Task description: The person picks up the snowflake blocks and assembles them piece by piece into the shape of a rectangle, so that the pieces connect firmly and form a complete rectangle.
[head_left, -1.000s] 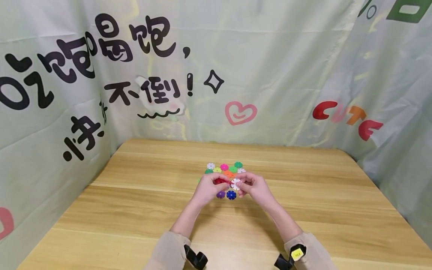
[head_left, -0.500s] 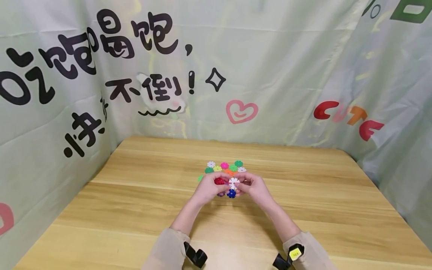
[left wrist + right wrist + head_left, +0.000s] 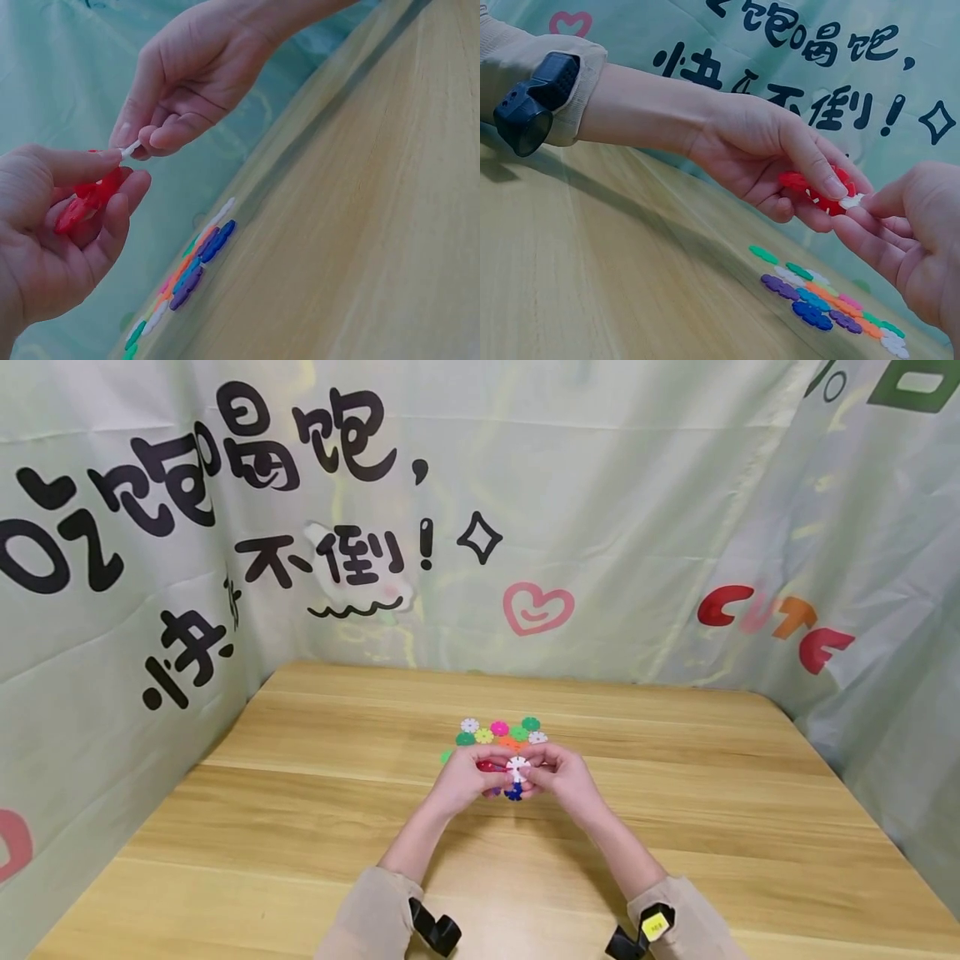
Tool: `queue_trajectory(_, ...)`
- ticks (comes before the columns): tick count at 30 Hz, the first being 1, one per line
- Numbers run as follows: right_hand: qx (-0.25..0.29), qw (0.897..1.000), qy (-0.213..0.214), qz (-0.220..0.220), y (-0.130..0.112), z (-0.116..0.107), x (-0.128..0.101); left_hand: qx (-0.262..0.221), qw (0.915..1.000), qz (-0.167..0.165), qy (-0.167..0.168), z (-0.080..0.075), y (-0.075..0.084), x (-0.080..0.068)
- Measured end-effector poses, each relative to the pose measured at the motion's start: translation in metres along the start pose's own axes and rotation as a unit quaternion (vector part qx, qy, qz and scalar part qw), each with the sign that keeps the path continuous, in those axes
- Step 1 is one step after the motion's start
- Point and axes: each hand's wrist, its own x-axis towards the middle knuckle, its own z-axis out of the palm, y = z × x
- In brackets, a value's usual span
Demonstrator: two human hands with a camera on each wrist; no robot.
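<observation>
Red notched snowflake discs (image 3: 90, 201), which look joined together, are in my left hand (image 3: 461, 781), held between thumb and fingers. My right hand (image 3: 566, 781) pinches a white snowflake disc (image 3: 517, 768) by thumb and fingertips. The white disc's edge meets the red discs, with both hands' fingertips close together; whether its slot is engaged cannot be made out. Both hands are raised above the table, as the left wrist view shows. Fingers cover part of the red discs in every view.
Several loose snowflake discs lie flat beyond and below the hands on the wooden table (image 3: 675, 827), among them a dark blue disc (image 3: 811, 315), a purple disc (image 3: 780, 286) and a pink disc (image 3: 499, 728). A printed curtain (image 3: 615, 527) surrounds the table's back and sides.
The white disc has shifted slightly left against the red discs, and the red discs have turned a little in the left hand. Both hands keep their grip in nearly the same place.
</observation>
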Motion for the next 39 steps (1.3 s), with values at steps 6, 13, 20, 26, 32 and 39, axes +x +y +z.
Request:
queue_trajectory(6,0.013,1.000,0.004,0.007,0.001,0.001,0.000,-0.013,0.9999,0.001,-0.004,0.000,-0.001,0.000)
queue_trajectory(13,0.008,1.000,0.002,0.013,0.001,-0.001,-0.003,-0.035,0.9993,0.001,-0.012,0.000,-0.003,0.001)
queue_trajectory(20,-0.003,0.999,0.032,0.026,-0.001,-0.012,-0.001,-0.063,0.9980,0.003,0.005,-0.002,-0.002,0.001)
queue_trajectory(26,-0.032,0.997,0.067,0.032,0.006,-0.033,0.007,-0.068,0.9976,-0.009,0.008,-0.004,-0.001,0.002)
queue_trajectory(32,-0.064,0.992,0.101,0.043,0.014,-0.051,0.016,-0.075,0.9972,-0.005,0.006,-0.006,-0.001,0.002)
queue_trajectory(39,-0.097,0.987,0.115,0.059,0.023,-0.061,0.028,-0.083,0.9964,-0.010,0.013,-0.007,0.000,0.002)
